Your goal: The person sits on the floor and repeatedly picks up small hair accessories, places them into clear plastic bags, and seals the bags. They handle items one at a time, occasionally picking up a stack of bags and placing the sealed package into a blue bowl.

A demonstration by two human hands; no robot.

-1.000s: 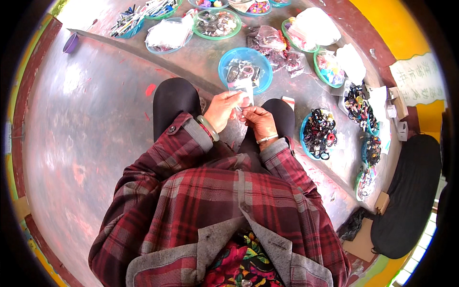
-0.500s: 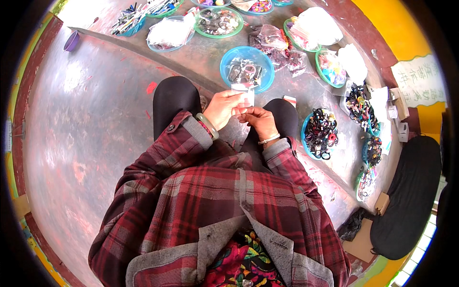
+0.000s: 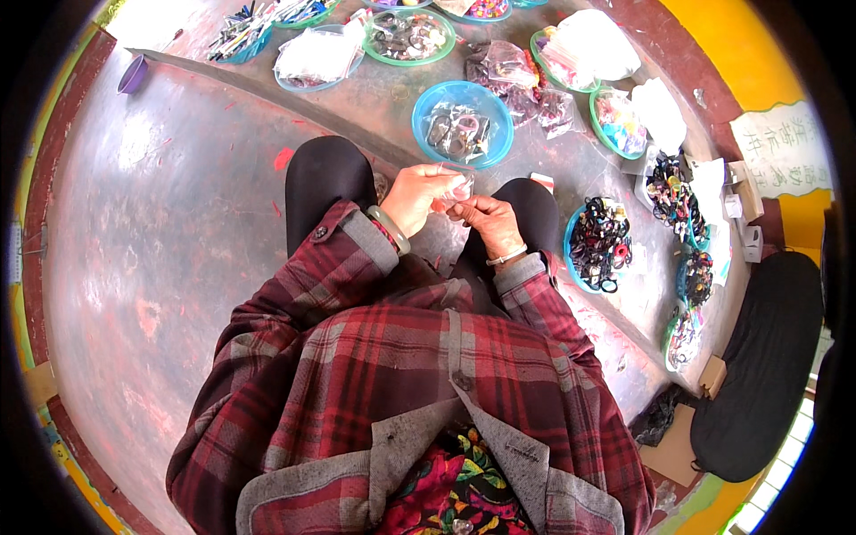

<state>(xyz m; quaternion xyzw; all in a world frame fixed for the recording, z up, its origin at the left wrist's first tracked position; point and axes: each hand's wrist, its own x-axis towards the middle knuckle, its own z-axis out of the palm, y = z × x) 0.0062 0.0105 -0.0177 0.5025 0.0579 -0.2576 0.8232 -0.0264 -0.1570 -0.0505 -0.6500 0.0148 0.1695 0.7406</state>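
Between my knees, my left hand (image 3: 423,197) is closed on a small clear plastic bag (image 3: 461,181). My right hand (image 3: 491,222) meets it from the right, thumb and fingers pinched together at the bag's lower edge. Whatever the right fingertips hold is too small to make out. Just beyond the hands stands a blue basin (image 3: 492,100) with several small clear bags in it, which hold dark and pinkish ring-shaped pieces (image 3: 465,129).
A green basin (image 3: 392,59) of packed items and a blue basin with white bags (image 3: 319,55) stand farther off. At right, a blue basin holds black hair ties (image 3: 599,242). Purple bags (image 3: 508,78) lie behind. A raised step edge (image 3: 259,102) crosses the floor.
The small bag has tipped and now shows a clear, pinkish face rather than white. My right hand has shifted slightly right, with its fingers still pinched near the bag.
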